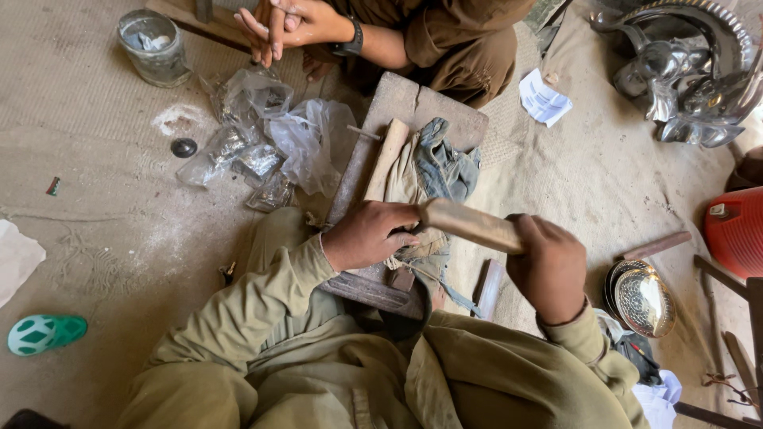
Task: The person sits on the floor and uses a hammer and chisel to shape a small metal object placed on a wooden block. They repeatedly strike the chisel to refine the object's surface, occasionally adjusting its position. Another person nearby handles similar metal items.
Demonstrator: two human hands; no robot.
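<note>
- The left hand [367,235] presses down on a crumpled grey-blue cloth [435,171], fingers curled over the near end of the cloth and touching the left end of a short, thick wooden stick [470,226].
- The right hand [551,266] has its grip wrapped tight around the right end of that stick, which lies nearly level, tilted a little down to the right, between the two hands.
- The cloth lies on a worn rectangular wooden board [401,107] that rests on the sandy floor [103,199] and reaches from the person's lap toward the far side.
- A second pale wooden handle [386,157] lies on the board, just left of the cloth and touching it.
- Left of the board sits a heap of crumpled clear plastic bags [266,143]; farther left and far stands a glass jar [153,48].
- At the far edge another person's clasped hands [278,24] hang above the floor, well apart from the stick.
- Near right, beside the right sleeve, lies a stack of shiny embossed metal dishes [642,300]; a red plastic container [735,230] stands at the right edge.
- Far right is a pile of polished metal ware [687,71].
</note>
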